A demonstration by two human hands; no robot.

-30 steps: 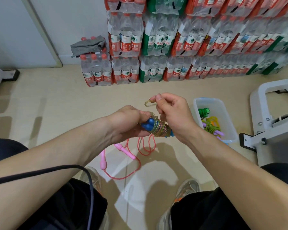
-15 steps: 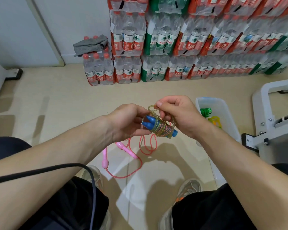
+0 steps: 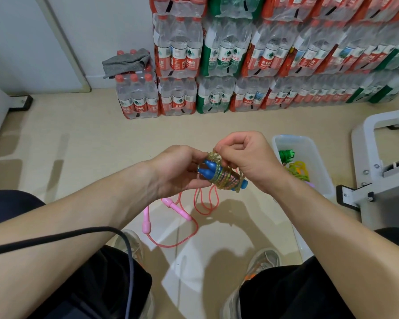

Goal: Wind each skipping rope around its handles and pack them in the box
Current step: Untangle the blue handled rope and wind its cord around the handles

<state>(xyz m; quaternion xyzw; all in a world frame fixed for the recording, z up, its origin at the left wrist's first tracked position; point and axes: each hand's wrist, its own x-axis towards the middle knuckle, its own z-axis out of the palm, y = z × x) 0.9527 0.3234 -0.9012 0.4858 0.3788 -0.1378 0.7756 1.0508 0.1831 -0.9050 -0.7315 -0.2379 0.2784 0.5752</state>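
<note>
Both hands hold a wound skipping rope just left of the clear plastic box (image 3: pixel 309 148).

Stacked shrink-wrapped packs of water bottles (image 3: pixel 240 54) line the wall well beyond the box, and a white metal frame (image 3: pixel 382 157) stands just to the right of it. The left hand (image 3: pixel 177 171), left of the box, has its fingers curled round the tip end of the bundle. The right hand (image 3: pixel 247 157), between the left hand and the box, pinches the rope's loose end between thumb and forefinger, its other fingers curled in. A pink skipping rope (image 3: pixel 176 207) lies unwound on the floor to the left of the box, below the hands. The blue-handled skipping rope (image 3: pixel 224 177), its glittery cord coiled round both handles, is held in the air between the hands. Inside the box lie a green skipping rope (image 3: pixel 286 154) and a yellow-green skipping rope (image 3: pixel 297 170).
</note>
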